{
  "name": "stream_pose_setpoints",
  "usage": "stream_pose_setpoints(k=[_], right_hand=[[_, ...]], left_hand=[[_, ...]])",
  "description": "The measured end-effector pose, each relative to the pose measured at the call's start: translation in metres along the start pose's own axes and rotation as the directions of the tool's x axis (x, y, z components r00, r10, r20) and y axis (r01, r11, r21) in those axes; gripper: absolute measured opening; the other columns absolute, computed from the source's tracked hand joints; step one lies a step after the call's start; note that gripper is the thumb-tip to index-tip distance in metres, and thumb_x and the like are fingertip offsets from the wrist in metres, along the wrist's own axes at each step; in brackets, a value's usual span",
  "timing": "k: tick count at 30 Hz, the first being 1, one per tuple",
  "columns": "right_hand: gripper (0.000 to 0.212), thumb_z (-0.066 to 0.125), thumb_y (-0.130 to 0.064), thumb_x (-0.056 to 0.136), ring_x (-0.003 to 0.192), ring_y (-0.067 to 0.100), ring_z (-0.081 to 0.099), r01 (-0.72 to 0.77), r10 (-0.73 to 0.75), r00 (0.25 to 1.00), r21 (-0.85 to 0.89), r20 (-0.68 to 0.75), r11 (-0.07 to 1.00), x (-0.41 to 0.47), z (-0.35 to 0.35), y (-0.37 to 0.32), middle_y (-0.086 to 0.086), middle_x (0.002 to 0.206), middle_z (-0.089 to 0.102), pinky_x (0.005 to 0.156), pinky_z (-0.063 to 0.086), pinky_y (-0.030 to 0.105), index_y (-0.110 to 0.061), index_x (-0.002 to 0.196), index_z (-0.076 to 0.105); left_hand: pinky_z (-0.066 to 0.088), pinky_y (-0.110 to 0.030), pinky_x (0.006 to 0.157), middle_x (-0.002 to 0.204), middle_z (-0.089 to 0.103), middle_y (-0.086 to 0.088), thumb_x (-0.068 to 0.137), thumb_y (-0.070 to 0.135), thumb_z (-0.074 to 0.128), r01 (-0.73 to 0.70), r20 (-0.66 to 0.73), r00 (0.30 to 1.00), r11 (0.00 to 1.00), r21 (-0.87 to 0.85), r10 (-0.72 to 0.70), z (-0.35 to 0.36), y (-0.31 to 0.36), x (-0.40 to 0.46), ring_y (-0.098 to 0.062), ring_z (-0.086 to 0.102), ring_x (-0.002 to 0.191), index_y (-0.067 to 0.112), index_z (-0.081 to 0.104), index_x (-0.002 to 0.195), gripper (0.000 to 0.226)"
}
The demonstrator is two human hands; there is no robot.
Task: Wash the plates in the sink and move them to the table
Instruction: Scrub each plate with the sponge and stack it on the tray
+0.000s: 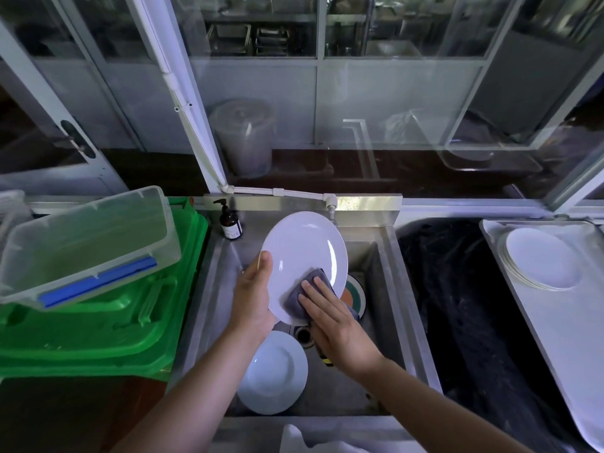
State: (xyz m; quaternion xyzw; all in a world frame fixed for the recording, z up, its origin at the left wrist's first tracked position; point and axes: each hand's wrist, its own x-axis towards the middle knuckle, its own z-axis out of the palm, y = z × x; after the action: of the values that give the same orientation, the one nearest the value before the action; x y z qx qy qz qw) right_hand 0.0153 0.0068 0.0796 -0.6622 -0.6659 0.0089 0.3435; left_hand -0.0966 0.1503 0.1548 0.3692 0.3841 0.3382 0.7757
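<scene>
Over the steel sink my left hand grips the left rim of a white plate, tilted up on edge. My right hand presses a grey cloth flat against the plate's lower face, fingers straight. Another white plate lies in the sink bottom near me. A plate with a green and orange pattern is partly hidden behind the held plate. A stack of white plates rests on a metal tray at the right.
A dark soap pump bottle stands at the sink's back left corner. A clear plastic box sits on a green crate to the left. The tap is behind the plate. Black bin liner fills the gap between sink and tray.
</scene>
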Motion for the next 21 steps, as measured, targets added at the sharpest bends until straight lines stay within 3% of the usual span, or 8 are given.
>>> stream_pose_setpoints(k=[2,4,6,8,12,15,17,21], right_hand=[[0.047,0.050,-0.011,0.104,0.154,0.026,0.022,-0.085,0.086,0.996,0.044,-0.033,0.995,0.005,-0.001,0.003,0.005,0.163,0.032,0.125,0.022,0.038,-0.006,0.150,0.045],[0.048,0.043,-0.017,0.106,0.155,0.016,0.016,-0.301,0.318,0.942,0.154,-0.106,0.941,0.019,-0.005,0.004,-0.003,0.164,0.027,0.125,0.020,0.034,-0.011,0.153,0.040],[0.050,0.043,-0.013,0.106,0.154,0.004,0.007,-0.495,0.539,0.829,0.249,-0.151,0.832,0.040,-0.012,0.005,-0.013,0.163,0.023,0.125,0.018,0.027,-0.016,0.155,0.036],[0.052,0.041,-0.011,0.107,0.153,-0.001,0.001,-0.557,0.607,0.780,0.274,-0.152,0.784,0.061,-0.020,0.003,-0.015,0.164,0.019,0.123,0.015,0.021,-0.018,0.157,0.033],[0.051,0.037,-0.011,0.106,0.155,0.005,0.000,-0.453,0.505,0.843,0.263,-0.185,0.852,0.092,-0.020,-0.009,-0.012,0.165,0.018,0.126,0.014,0.028,-0.014,0.156,0.034],[0.046,0.044,-0.015,0.103,0.156,0.023,0.014,-0.161,0.192,0.963,0.166,-0.191,0.973,0.080,-0.006,-0.018,-0.001,0.162,0.029,0.124,0.022,0.046,-0.005,0.148,0.047],[0.049,0.053,-0.028,0.102,0.154,0.027,0.021,-0.040,0.043,0.989,0.025,-0.138,0.999,0.055,0.000,-0.022,0.002,0.162,0.035,0.120,0.030,0.047,-0.008,0.147,0.051],[0.076,0.059,-0.067,0.088,0.155,0.027,0.020,-0.018,0.015,1.000,-0.247,-0.014,0.969,0.019,-0.004,-0.008,-0.004,0.166,0.027,0.114,0.032,0.047,-0.022,0.149,0.050]], left_hand=[[0.058,-0.045,0.092,0.119,0.074,-0.013,0.107,0.033,0.047,-0.012,0.026,1.000,1.000,0.025,0.011,0.005,0.003,-0.003,-0.029,0.071,0.110,0.019,0.070,0.114,0.028],[0.061,-0.042,0.087,0.115,0.076,-0.010,0.107,0.031,0.046,-0.027,0.043,0.999,0.998,0.059,0.025,0.006,0.003,-0.005,-0.026,0.073,0.105,0.018,0.071,0.114,0.029],[0.056,-0.051,0.097,0.118,0.075,-0.010,0.103,0.036,0.051,-0.048,0.036,0.998,0.995,0.087,0.045,0.007,0.001,-0.006,-0.030,0.069,0.114,0.015,0.070,0.120,0.034],[0.050,-0.058,0.104,0.123,0.074,-0.008,0.093,0.046,0.058,-0.036,0.043,0.999,0.993,0.110,0.032,0.009,-0.004,-0.008,-0.032,0.066,0.120,0.013,0.068,0.128,0.049],[0.053,-0.051,0.101,0.118,0.076,-0.009,0.100,0.041,0.056,0.007,0.019,1.000,0.991,0.130,-0.009,0.015,-0.011,-0.005,-0.030,0.069,0.115,0.017,0.072,0.121,0.036],[0.048,-0.048,0.108,0.128,0.069,-0.021,0.097,0.040,0.059,0.035,-0.009,0.999,0.999,-0.019,-0.035,0.014,-0.005,0.006,-0.033,0.065,0.122,0.005,0.068,0.126,0.046],[0.047,-0.054,0.109,0.129,0.067,-0.025,0.096,0.045,0.060,0.075,-0.023,0.997,0.991,-0.113,-0.078,0.009,0.003,0.013,-0.039,0.064,0.122,0.002,0.062,0.132,0.057],[0.051,-0.061,0.101,0.133,0.065,-0.022,0.085,0.060,0.063,0.122,-0.014,0.992,0.979,-0.163,-0.126,-0.001,0.007,0.020,-0.043,0.064,0.121,0.009,0.056,0.140,0.075]])
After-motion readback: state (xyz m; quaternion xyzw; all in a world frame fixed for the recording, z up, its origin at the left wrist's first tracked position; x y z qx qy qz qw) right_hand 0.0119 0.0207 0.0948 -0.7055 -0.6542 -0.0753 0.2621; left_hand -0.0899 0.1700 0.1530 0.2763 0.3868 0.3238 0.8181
